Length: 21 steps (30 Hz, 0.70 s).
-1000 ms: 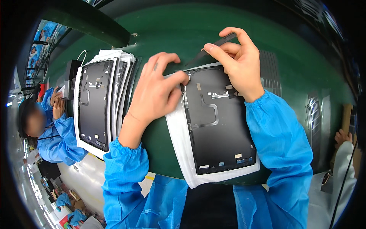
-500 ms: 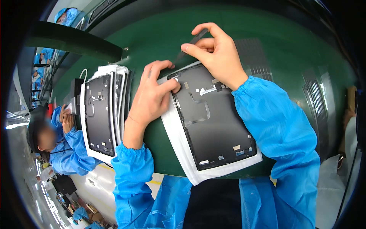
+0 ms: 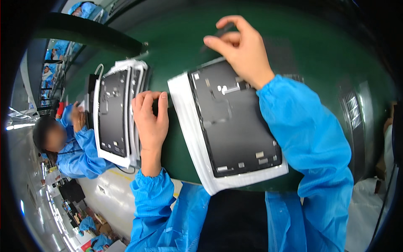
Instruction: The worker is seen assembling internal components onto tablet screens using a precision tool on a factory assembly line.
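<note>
Right hand pinched dark tool, left hand half-open; likely fine work on black housing panel; next called for steadying it.

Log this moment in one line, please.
Left hand: beside panel stack, apparently empty | Right hand: holding dark slim tool | Black panel: on white sheet

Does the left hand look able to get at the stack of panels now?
Likely yes: the left hand is close beside the stack, with nothing visible between them, though blur hides whether it holds something.
</note>
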{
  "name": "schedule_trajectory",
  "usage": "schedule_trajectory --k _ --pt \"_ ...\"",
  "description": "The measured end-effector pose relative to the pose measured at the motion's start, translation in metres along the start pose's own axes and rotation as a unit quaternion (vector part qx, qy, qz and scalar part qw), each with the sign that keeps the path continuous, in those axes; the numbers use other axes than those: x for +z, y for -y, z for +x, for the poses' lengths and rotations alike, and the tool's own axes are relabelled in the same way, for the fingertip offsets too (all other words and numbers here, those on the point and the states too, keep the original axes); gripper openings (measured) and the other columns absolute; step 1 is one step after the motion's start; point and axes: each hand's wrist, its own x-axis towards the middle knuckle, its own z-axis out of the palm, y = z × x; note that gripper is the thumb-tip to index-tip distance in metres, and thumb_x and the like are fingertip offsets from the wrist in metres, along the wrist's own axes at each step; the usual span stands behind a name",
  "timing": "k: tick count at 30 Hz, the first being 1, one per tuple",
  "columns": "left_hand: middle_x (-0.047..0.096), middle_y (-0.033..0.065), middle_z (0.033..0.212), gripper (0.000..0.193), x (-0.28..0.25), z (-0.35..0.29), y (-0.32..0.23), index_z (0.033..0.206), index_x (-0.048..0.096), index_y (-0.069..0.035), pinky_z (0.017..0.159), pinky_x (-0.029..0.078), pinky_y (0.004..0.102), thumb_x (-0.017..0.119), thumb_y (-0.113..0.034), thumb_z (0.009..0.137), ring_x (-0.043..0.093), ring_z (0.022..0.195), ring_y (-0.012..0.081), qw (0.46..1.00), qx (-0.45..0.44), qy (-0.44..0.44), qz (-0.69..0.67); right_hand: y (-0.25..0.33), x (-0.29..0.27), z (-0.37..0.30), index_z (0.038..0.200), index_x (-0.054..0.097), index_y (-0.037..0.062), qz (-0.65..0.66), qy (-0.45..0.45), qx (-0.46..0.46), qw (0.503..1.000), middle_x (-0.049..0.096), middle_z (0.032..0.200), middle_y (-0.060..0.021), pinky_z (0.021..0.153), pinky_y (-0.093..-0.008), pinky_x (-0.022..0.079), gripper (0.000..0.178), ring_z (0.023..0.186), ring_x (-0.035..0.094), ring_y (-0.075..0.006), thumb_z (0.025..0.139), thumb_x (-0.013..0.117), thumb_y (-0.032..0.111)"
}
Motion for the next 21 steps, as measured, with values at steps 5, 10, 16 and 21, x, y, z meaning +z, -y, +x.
schedule_trajectory --k 5,10,16,21 --pt "0.059 0.0077 0.078 0.01 -0.011 -0.039 -0.033 0.084 0.063 -0.001 0.067 0.043 0.0346 0.068 -0.01 0.087 0.053 0.071 0.0235 0.997 0.024 0.066 -0.031 0.022 0.001 0.003 0.106 0.056 0.003 0.004 0.044 0.065 0.997 0.068 0.07 -0.0066 0.056 -0.0265 0.045 0.029 0.061 0.056 -0.0081 0.087 0.074 0.015" --pt "0.053 0.0085 0.068 0.017 -0.004 -0.042 -0.053 0.086 0.058 -0.001 0.052 0.036 0.0281 0.055 -0.012 0.098 0.044 0.058 0.0126 0.978 -0.119 0.067 -0.158 0.011 -0.001 0.002 0.105 0.055 0.0006 0.043 -0.021 0.005 0.999 0.067 0.071 -0.0063 0.055 -0.0237 0.044 0.029 0.06 0.056 -0.0071 0.085 0.074 0.01" --pt "0.061 0.0081 0.101 0.04 -0.012 -0.024 -0.077 0.129 0.03 -0.01 0.073 0.044 0.0244 0.055 -0.006 0.098 0.054 0.086 0.0088 0.797 -0.295 0.165 -0.5 0.036 -0.061 0.018 0.118 0.058 0.0013 0.135 -0.093 0.02 0.986 0.066 0.076 -0.0029 0.047 -0.0214 0.029 0.037 0.056 0.041 -0.0039 0.088 0.073 0.016" --pt "0.065 0.0148 0.107 0.072 -0.002 0.019 -0.069 0.145 0.017 -0.008 0.08 0.05 0.0288 0.06 0.004 0.088 0.062 0.093 0.0147 0.834 -0.234 0.107 -0.488 0.021 -0.13 -0.006 0.117 0.053 0.0009 0.098 -0.2 0.091 0.971 0.067 0.081 -0.0025 0.041 -0.0201 0.025 0.035 0.05 0.038 -0.0021 0.091 0.07 0.015"
